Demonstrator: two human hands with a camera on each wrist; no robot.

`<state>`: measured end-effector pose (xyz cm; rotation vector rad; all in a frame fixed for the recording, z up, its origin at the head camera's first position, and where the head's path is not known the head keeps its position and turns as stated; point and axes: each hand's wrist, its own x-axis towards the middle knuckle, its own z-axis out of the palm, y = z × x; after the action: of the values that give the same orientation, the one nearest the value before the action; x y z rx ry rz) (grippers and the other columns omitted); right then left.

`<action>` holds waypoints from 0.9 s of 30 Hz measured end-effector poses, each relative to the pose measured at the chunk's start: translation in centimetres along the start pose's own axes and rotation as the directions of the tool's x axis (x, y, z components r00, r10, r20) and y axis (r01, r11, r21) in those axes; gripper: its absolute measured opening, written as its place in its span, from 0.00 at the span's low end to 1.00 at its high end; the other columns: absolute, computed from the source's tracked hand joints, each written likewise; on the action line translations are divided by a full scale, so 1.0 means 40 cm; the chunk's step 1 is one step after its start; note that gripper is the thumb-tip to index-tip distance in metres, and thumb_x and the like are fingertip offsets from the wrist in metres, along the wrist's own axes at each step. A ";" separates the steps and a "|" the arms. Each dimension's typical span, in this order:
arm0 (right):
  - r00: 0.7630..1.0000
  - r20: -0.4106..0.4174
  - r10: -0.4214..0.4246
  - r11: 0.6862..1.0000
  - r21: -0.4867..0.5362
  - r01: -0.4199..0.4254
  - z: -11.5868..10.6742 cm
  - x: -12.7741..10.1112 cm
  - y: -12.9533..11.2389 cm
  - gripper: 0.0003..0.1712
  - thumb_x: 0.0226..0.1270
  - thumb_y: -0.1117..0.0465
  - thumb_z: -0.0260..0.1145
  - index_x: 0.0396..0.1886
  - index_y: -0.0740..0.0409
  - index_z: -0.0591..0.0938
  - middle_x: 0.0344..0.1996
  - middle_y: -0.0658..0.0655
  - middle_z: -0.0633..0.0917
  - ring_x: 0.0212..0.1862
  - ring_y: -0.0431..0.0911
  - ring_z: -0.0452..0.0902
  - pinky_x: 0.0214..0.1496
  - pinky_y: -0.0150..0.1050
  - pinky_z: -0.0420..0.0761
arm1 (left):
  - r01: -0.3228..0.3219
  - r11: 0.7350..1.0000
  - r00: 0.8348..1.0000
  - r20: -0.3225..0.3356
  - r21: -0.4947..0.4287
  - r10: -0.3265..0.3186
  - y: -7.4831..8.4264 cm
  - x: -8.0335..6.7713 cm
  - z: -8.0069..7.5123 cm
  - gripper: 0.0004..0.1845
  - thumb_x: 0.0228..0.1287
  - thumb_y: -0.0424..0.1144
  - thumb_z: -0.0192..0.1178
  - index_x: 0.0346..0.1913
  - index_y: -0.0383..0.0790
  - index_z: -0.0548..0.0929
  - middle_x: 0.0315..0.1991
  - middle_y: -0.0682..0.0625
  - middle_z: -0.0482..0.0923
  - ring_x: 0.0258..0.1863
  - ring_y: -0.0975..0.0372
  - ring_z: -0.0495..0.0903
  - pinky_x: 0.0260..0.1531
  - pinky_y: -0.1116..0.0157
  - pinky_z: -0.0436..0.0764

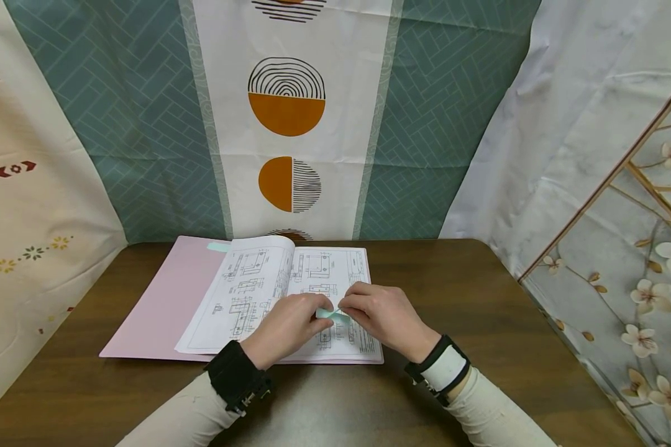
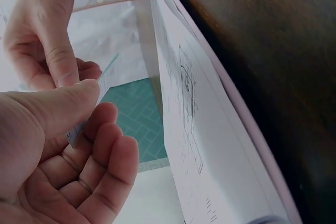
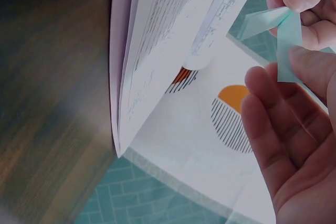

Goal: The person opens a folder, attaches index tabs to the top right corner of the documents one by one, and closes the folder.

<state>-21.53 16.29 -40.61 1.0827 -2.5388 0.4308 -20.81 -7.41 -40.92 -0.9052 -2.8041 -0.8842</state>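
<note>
Over the right-hand page of an open booklet of line drawings (image 1: 257, 273), both hands pinch a mint-green sticky note (image 1: 335, 315). My left hand (image 1: 291, 323) holds it between thumb and fingertips. On its other side, my right hand (image 1: 383, 313) grips an end with thumb and index finger, the other fingers loosely bent. In the right wrist view the sticky note (image 3: 289, 45) spreads into two flaps that meet in a V at the left fingertips. Under the booklet lies a pink folder (image 1: 156, 304), its cover spread to the left.
Another mint-green strip (image 1: 219, 246) lies on the folder near its top edge. Folder and booklet rest on a dark wooden table (image 1: 442, 285). A patterned cloth (image 1: 447, 124) hangs behind the table, with floral cloth (image 1: 648, 310) on the right.
</note>
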 end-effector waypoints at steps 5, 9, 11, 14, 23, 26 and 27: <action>1.000 -0.021 -0.012 1.000 -0.013 0.012 0.002 -0.002 -0.001 0.13 0.65 0.63 0.85 0.48 0.48 0.96 0.41 0.45 0.89 0.38 0.39 0.84 0.47 0.36 0.88 | -0.015 1.000 1.000 -0.005 0.007 0.015 -0.003 -0.001 0.009 0.08 0.70 0.37 0.79 0.48 0.42 0.92 0.37 0.55 0.89 0.30 0.69 0.80 0.32 0.66 0.81; 0.999 -0.032 -0.025 1.000 -0.016 0.024 0.004 -0.001 -0.001 0.13 0.64 0.65 0.85 0.46 0.48 0.96 0.40 0.45 0.89 0.38 0.39 0.84 0.45 0.36 0.88 | -0.002 1.000 1.000 -0.007 0.025 0.002 -0.004 -0.001 0.017 0.09 0.69 0.37 0.79 0.48 0.42 0.92 0.37 0.54 0.90 0.29 0.70 0.81 0.31 0.66 0.81; 0.999 -0.036 -0.029 0.999 -0.018 0.029 0.005 -0.001 -0.001 0.13 0.64 0.66 0.85 0.46 0.48 0.96 0.40 0.45 0.89 0.38 0.38 0.83 0.44 0.36 0.87 | 0.005 0.999 1.000 -0.010 0.033 -0.004 -0.005 0.000 0.021 0.09 0.69 0.37 0.79 0.48 0.41 0.92 0.37 0.54 0.90 0.29 0.70 0.80 0.31 0.67 0.80; 0.999 -0.040 -0.034 0.999 -0.021 0.033 0.005 0.000 -0.001 0.13 0.64 0.65 0.86 0.46 0.47 0.96 0.39 0.44 0.89 0.37 0.38 0.83 0.44 0.35 0.87 | 0.012 0.999 1.000 -0.016 0.040 -0.011 -0.004 -0.001 0.023 0.08 0.69 0.35 0.78 0.48 0.40 0.92 0.37 0.54 0.90 0.28 0.69 0.79 0.30 0.67 0.80; 0.999 -0.039 -0.035 0.999 -0.011 0.035 0.002 0.002 -0.003 0.13 0.63 0.65 0.86 0.46 0.49 0.96 0.39 0.45 0.89 0.37 0.39 0.84 0.44 0.35 0.87 | 0.002 0.999 0.999 -0.050 0.054 0.001 -0.005 -0.005 0.030 0.07 0.68 0.29 0.76 0.45 0.41 0.90 0.36 0.54 0.89 0.29 0.68 0.79 0.32 0.65 0.80; 0.998 -0.054 -0.039 0.999 -0.016 0.038 0.000 0.002 -0.002 0.14 0.63 0.65 0.86 0.46 0.49 0.96 0.39 0.45 0.89 0.37 0.39 0.84 0.44 0.36 0.88 | -0.004 0.998 0.999 -0.049 0.066 0.007 -0.006 -0.005 0.031 0.08 0.67 0.29 0.76 0.45 0.42 0.90 0.36 0.53 0.89 0.29 0.67 0.79 0.32 0.65 0.80; 0.997 -0.061 -0.041 0.999 -0.018 0.040 -0.001 0.001 -0.001 0.14 0.63 0.65 0.86 0.46 0.49 0.96 0.39 0.45 0.89 0.37 0.39 0.84 0.44 0.36 0.88 | -0.005 0.998 0.999 -0.046 0.067 0.009 -0.005 -0.005 0.031 0.08 0.68 0.29 0.75 0.46 0.41 0.91 0.36 0.53 0.89 0.29 0.67 0.79 0.32 0.65 0.80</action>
<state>-21.51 16.26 -40.54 1.0956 -2.4582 0.4243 -20.62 -6.99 -42.11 -0.8732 -2.7716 -0.7943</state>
